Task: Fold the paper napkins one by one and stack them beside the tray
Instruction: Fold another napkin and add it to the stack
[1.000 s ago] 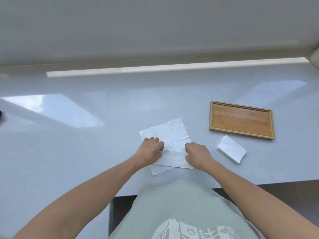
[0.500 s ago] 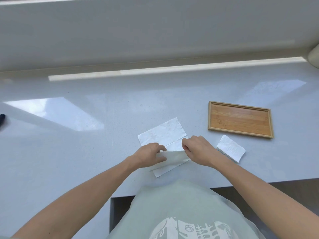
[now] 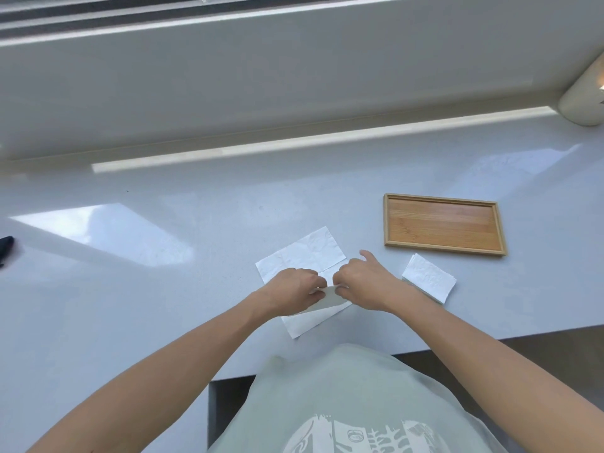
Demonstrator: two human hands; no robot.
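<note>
Head view shows both hands drawn together over the open napkin (image 3: 310, 253) on the tabletop (image 3: 163, 289): a second ago they pressed flat on its near half, and now the left hand (image 3: 292, 294) and right hand (image 3: 361, 282) each pinch the near edge, lifted clear of the surface between them. That lift suggests the next fold is starting, the raised flap likely to be carried away from the person over the far half, which lies flat just beyond the knuckles. Just to the right of the right hand sits the folded stack (image 3: 428, 278), near the front edge of the wooden tray (image 3: 444, 250), so at least one napkin seems done. Another sheet lies under the hands.
</note>
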